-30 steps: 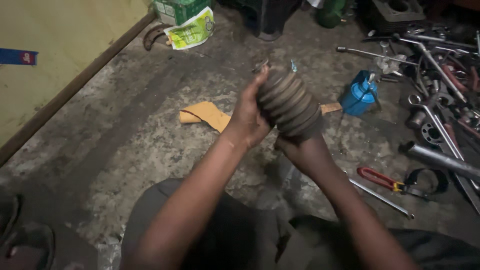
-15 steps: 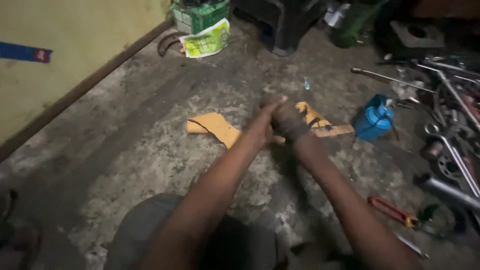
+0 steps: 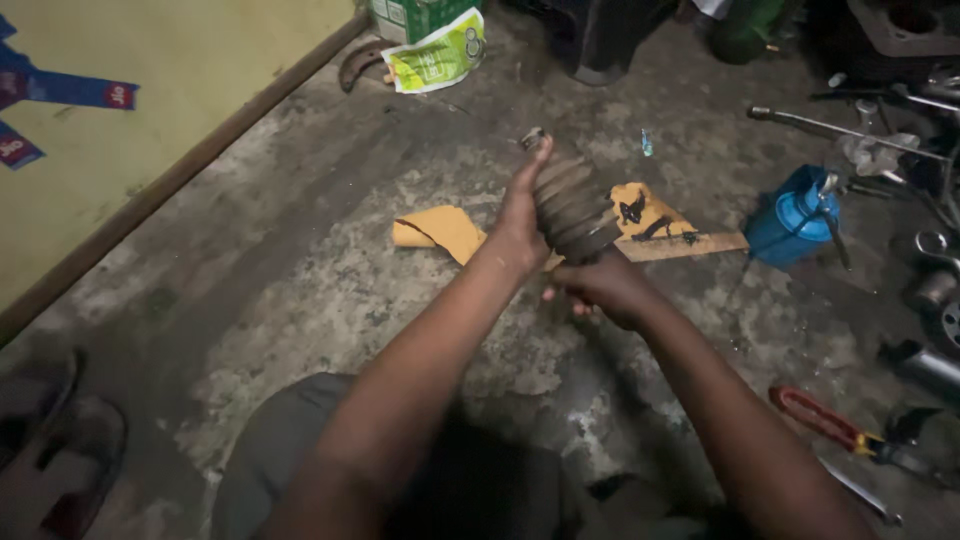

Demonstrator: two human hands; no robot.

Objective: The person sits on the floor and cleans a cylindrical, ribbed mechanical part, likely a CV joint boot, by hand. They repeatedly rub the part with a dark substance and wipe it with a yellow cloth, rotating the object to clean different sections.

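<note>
I am watching the concrete floor (image 3: 300,260) with its torn cardboard piece (image 3: 445,228) and blue oil can (image 3: 790,215), and above it I am holding the ribbed rubber boot (image 3: 572,208) in the air between both hands. My left hand (image 3: 522,215) is clenching its grip around the side of the boot, and my right hand (image 3: 600,285) is grasping the lower end, so nothing is released. I am thinking the dark boot is looking greasy, so it could be slipping out and falling on the dirty floor, or the folds could be tearing if I am squeezing too hard.
</note>
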